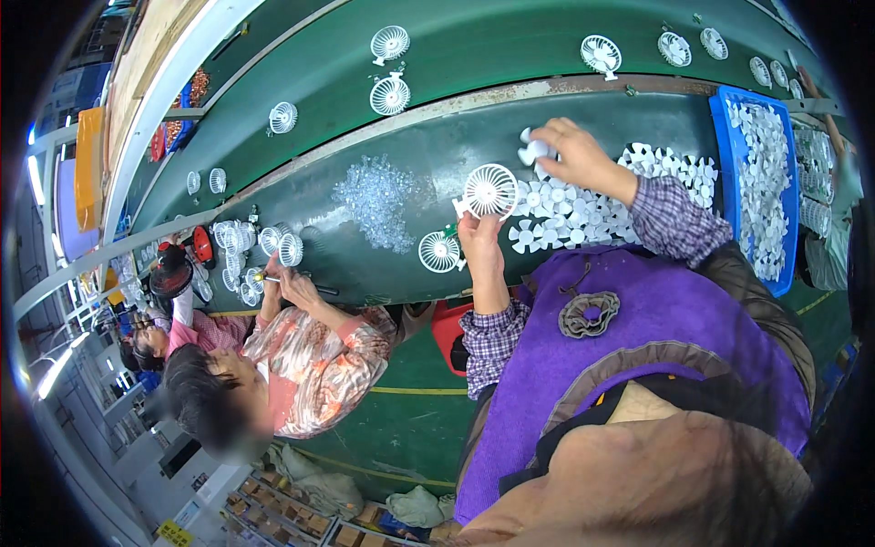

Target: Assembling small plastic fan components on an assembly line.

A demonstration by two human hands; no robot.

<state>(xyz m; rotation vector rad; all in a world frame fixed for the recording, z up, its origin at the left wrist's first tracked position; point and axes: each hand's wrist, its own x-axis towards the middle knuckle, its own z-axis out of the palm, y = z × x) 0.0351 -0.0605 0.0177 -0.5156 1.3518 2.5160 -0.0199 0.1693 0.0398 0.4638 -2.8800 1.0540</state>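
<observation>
My left hand [483, 239] is closed on a white round fan housing [491, 191] with a ribbed grille, held up over the green bench. Just right of it, my right hand [578, 155] pinches a white fan blade [532, 149] above the bench. Below that hand spreads a loose pile of white fan blades [567, 215], reaching toward the right. Another fan housing [439, 252], with a green piece beside it, lies by my left wrist. A heap of small clear plastic parts [375, 201] sits further left.
A blue crate [791, 182] full of white blades stands at the right. Beyond a raised rail runs a green conveyor belt [501, 55] carrying several fan housings [390, 94]. A co-worker [305, 365] at my left handles a fan housing with a tool. A red stool [447, 333] stands between us.
</observation>
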